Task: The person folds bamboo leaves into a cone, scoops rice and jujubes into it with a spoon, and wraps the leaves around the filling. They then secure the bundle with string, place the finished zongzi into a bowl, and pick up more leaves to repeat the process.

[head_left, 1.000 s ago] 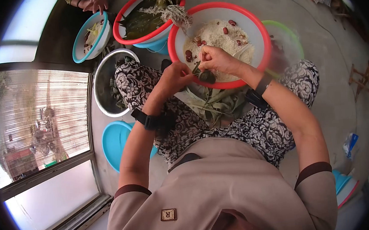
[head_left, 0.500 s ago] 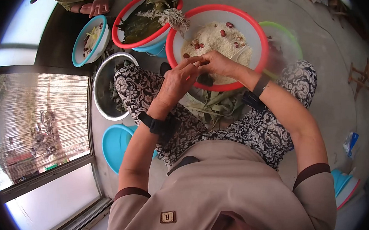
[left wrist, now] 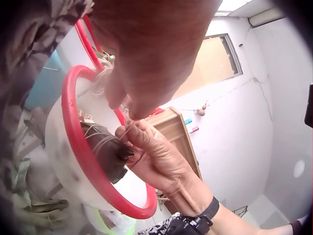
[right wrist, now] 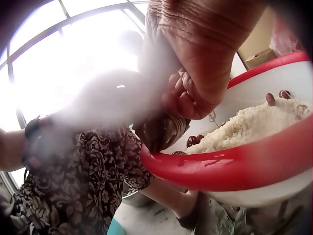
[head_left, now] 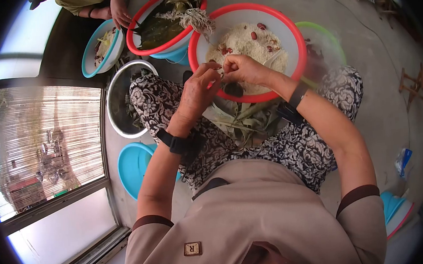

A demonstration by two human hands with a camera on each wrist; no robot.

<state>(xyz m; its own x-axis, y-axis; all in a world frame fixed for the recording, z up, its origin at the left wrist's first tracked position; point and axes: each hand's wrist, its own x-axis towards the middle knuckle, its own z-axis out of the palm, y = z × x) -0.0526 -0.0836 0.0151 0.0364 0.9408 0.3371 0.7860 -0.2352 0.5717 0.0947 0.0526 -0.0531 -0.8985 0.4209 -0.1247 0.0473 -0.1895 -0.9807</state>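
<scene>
A dark leaf-wrapped zongzi (left wrist: 105, 152) hangs at the near rim of the red-rimmed basin (head_left: 301, 47), thin string wound round its body. Just above it, my left hand (head_left: 200, 93) and right hand (head_left: 249, 71) come together, fingertips close to each other. Both pinch the thin string (left wrist: 128, 122), which shows between them in the left wrist view. In the right wrist view the zongzi (right wrist: 164, 131) hangs below my right hand (right wrist: 200, 63). White rice (head_left: 249, 40) dotted with red dates (head_left: 254, 35) fills the basin, and a white spoon (head_left: 272, 59) rests in it.
Loose leaves (head_left: 242, 122) lie below the basin, between my legs. Another red-rimmed basin (head_left: 134, 43) holds leaves and a bundle of string (head_left: 198, 21). Left stand a blue-rimmed bowl (head_left: 85, 62) and a metal basin (head_left: 113, 112). Another person's hand (head_left: 120, 11) is at the back left.
My hands came together over the zongzi, then drew slightly apart, the string between them. The other person's hand moved from the blue-rimmed bowl toward the leaf basin.
</scene>
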